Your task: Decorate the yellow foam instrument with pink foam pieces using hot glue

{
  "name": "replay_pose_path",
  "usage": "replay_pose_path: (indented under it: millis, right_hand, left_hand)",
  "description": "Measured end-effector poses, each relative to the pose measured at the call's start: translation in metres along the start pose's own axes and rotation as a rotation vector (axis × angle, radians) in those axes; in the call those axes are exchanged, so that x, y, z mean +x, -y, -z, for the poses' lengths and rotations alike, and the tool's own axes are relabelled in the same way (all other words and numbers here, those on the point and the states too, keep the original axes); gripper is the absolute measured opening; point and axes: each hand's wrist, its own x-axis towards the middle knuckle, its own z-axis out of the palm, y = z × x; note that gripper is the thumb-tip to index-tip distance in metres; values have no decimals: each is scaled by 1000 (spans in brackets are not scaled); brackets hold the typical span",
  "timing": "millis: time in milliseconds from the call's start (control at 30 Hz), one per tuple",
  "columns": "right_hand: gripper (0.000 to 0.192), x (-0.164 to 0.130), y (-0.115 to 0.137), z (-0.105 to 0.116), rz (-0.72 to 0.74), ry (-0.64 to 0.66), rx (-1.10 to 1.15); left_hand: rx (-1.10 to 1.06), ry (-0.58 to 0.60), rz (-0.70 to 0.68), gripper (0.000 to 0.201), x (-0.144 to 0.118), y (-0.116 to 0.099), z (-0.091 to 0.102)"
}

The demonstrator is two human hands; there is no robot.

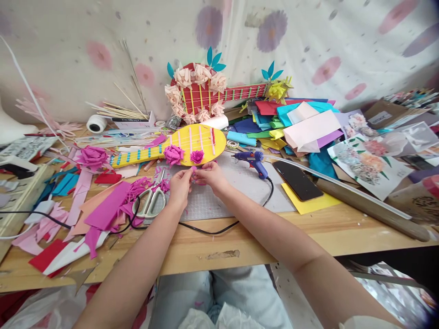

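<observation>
My left hand [179, 184] and my right hand [211, 175] meet over a grey cutting mat [240, 189], fingertips pinched together on a small pink paper piece [194, 171]. Just beyond them lies a yellow paper guitar [185, 147] with two magenta paper roses [173, 154] glued on its body. White-handled scissors [151, 201] lie just left of my left hand. A blue glue gun [253, 160] rests right of my right hand, its black cord trailing across the mat.
A red paper guitar [202, 97] with cream flowers leans on the flowered cloth behind. Stacked coloured sheets [295, 122], a black phone [297, 180] on yellow paper, and a wooden rolling pin [370, 208] fill the right. Pink scraps [103, 214] and tape [96, 123] crowd the left.
</observation>
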Motion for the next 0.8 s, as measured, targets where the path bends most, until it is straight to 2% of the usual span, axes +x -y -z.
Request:
replay_pose_path:
  millis: [133, 200, 267, 367, 400, 467, 533, 633, 800]
  right_hand:
    - [41, 4, -6, -1, 28, -8, -48]
    - [40, 5, -8, 2, 79, -2, -183]
    - [37, 6, -8, 7, 274, -43, -435]
    - [32, 9, -3, 16, 745, -159, -868]
    - [32, 11, -1, 18, 872, -165, -974]
    - [34, 17, 4, 20, 1021, -121, -1111]
    - [37, 24, 7, 19, 1081, -70, -1171]
    - [36, 35, 9, 16, 1094, -40, -1183]
    - [31, 45, 12, 14, 1003, -51, -1048]
  left_hand:
    - [2, 15, -18, 22, -1, 0, 0]
    - [10, -7, -18, 22, 0, 0, 1]
    - [10, -25, -15, 24, 1, 1, 2]
    - [2, -28, -5, 26, 5, 1, 4]
    - [1, -27, -1, 26, 6, 0, 4]
    - [-1, -26, 8, 25, 8, 0, 5]
    - [-1, -27, 9, 24, 9, -1, 6]
    - [9, -36, 8, 25, 10, -3, 7]
    - [50, -25, 5, 26, 13, -4, 8]
